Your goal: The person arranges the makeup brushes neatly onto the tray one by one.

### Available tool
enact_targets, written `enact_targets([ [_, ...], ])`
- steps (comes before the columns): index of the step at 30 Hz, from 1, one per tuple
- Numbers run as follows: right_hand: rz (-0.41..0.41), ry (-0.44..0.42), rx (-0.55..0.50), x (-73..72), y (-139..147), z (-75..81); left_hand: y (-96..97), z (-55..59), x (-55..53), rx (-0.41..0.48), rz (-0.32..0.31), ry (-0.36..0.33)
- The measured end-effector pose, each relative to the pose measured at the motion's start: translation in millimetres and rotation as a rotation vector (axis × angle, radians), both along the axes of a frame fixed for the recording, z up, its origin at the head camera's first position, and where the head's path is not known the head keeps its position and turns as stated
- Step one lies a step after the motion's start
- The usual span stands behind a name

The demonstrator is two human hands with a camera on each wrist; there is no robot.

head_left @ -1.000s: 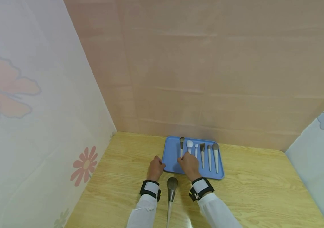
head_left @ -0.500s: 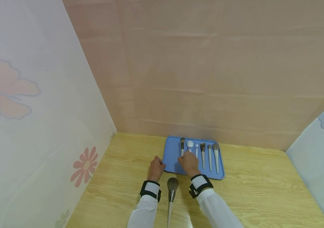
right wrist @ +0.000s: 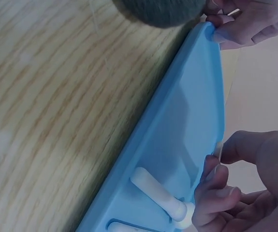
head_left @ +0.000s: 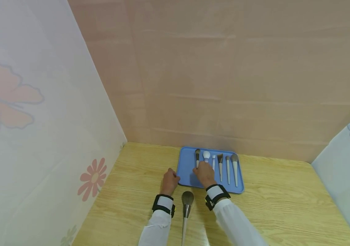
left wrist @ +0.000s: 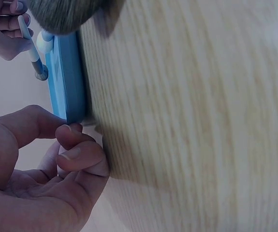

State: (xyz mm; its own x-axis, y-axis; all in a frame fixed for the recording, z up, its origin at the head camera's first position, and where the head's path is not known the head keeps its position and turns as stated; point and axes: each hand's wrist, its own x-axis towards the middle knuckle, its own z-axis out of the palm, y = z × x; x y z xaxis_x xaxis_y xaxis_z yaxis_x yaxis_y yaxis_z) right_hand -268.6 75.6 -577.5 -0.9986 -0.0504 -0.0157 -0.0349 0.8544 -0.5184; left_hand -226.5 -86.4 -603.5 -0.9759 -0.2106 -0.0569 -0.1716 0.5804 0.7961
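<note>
My left hand (head_left: 170, 181) pinches the near left corner of a blue tray (head_left: 187, 171) between thumb and fingers. Over the tray's left half, my right hand (head_left: 205, 173) pinches the pale handle end of a makeup brush (head_left: 197, 157), whose dark bristles point to the far side. In the left wrist view this brush (left wrist: 34, 59) appears tilted, apart from the tray. Several other brushes lie side by side on the tray to its right: a white-headed brush (head_left: 206, 155), partly hidden by my right hand, then a thin white brush, a slanted dark brush (head_left: 220, 164) and others.
A large makeup brush (head_left: 187, 201) lies on the wooden table (head_left: 279, 198) between my forearms, bristles towards the tray. A pink-brown sheet (head_left: 224, 85) stands behind the table, and patterned white walls (head_left: 54, 136) flank both sides.
The head view has shifted slightly. My right hand has edged a little away from me, still holding the brush. My left hand keeps its grip on the tray corner.
</note>
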Motion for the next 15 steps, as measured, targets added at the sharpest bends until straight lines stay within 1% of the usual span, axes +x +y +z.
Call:
enact_targets([
  [4,0.015,0.006,-0.017,-1.2,0.5,-0.4,0.7,-0.2,-0.7,0.006,0.0,-0.009],
  [9,0.017,0.013,-0.016,-0.8,0.5,-0.2,1.3,-0.5,-2.0,-0.011,0.001,-0.019],
  [15,0.024,-0.01,-0.01,-0.2,-0.4,-3.3,1.4,1.0,-1.3,-0.015,0.013,-0.041],
])
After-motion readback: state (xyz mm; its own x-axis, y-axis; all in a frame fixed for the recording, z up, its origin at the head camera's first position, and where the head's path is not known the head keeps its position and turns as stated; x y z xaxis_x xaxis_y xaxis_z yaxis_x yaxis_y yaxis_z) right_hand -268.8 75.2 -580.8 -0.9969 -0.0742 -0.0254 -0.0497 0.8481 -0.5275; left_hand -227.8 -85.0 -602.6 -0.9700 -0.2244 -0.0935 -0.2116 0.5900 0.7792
